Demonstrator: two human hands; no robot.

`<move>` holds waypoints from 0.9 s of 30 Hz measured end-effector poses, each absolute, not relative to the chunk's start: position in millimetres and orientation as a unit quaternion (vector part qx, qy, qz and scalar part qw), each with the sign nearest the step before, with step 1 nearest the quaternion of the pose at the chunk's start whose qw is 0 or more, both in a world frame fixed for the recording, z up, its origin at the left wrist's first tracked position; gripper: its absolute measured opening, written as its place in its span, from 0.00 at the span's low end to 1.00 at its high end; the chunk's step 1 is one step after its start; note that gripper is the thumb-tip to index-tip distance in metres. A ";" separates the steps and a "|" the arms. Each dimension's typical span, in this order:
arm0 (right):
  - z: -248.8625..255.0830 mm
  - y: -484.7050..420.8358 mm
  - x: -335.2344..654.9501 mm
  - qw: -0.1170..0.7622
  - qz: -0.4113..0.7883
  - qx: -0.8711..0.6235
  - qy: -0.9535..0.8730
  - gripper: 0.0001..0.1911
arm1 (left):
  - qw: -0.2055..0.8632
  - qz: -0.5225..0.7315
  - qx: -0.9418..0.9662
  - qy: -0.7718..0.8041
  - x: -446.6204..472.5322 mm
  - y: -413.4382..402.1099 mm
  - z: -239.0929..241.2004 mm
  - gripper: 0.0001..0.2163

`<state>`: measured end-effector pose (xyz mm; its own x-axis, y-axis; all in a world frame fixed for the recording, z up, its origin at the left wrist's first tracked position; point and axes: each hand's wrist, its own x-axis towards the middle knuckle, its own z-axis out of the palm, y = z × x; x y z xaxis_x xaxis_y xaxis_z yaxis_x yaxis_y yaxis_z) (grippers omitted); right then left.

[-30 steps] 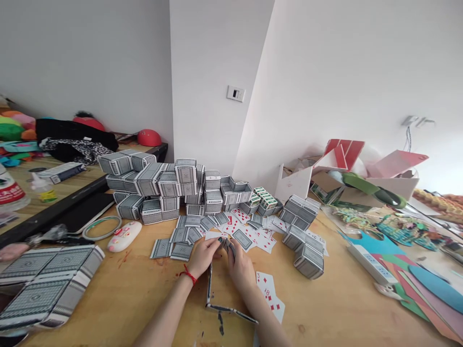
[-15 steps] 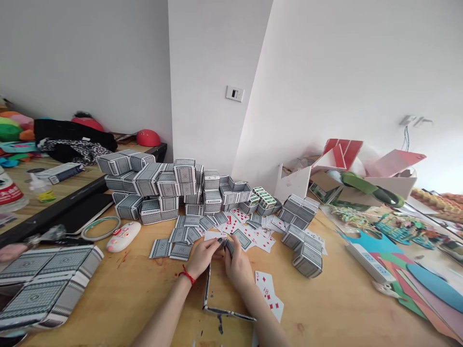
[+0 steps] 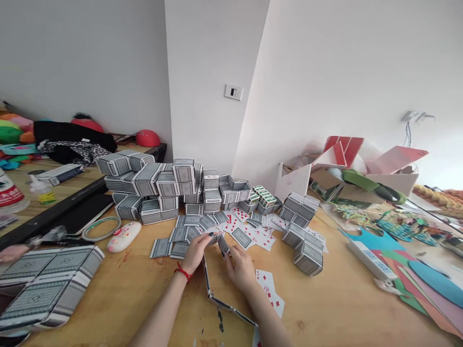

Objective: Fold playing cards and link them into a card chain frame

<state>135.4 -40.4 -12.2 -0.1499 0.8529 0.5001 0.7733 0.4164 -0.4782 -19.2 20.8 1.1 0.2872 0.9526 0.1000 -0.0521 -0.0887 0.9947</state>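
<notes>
Both my hands meet over the middle of the wooden table (image 3: 119, 299). My left hand (image 3: 195, 250), with a red string on its wrist, pinches the top of a folded playing card piece (image 3: 221, 242). My right hand (image 3: 240, 270) grips the same piece from the right side. Under my wrists stands an L-shaped strip of joined cards (image 3: 213, 294) on edge. Loose cards (image 3: 249, 236) lie face up and face down just beyond my fingers. A red-pip card (image 3: 267, 284) lies right of my right hand.
A pile of card-built boxes (image 3: 162, 185) fills the back of the table, with more boxes (image 3: 302, 250) at the right. A large card panel (image 3: 43, 284) lies at the left front. A tape ring (image 3: 101, 226), a white power strip (image 3: 365, 253) and coloured paper (image 3: 427, 284) lie around.
My hands have lifted slightly and moved apart, tilting the folded card piece. The L-shaped strip below has swung to a slanted angle. The view drifted a little.
</notes>
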 end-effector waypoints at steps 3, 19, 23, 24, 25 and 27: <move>-10.0 -41.7 133.8 0.367 0.063 -0.520 -0.768 0.11 | 0.539 0.446 0.602 0.385 -26.1 19.5 6.7 0.16; -19.7 -30.0 141.9 0.474 0.274 -0.529 -0.648 0.20 | 0.499 0.386 0.668 0.394 -32.0 22.3 8.3 0.09; -22.1 -13.6 155.1 0.489 0.191 -0.606 -0.598 0.20 | 0.515 0.381 0.665 0.384 -31.5 23.3 7.2 0.09; -22.6 -9.7 159.5 0.474 0.131 -0.635 -0.596 0.17 | 0.523 0.381 0.661 0.379 -31.3 23.5 6.7 0.09; -23.1 -6.4 163.9 0.452 0.075 -0.658 -0.598 0.15 | 0.532 0.383 0.655 0.375 -31.1 23.6 6.2 0.09; -24.4 -1.6 171.6 0.394 -0.003 -0.693 -0.603 0.18 | 0.545 0.385 0.645 0.373 -30.9 23.6 5.7 0.08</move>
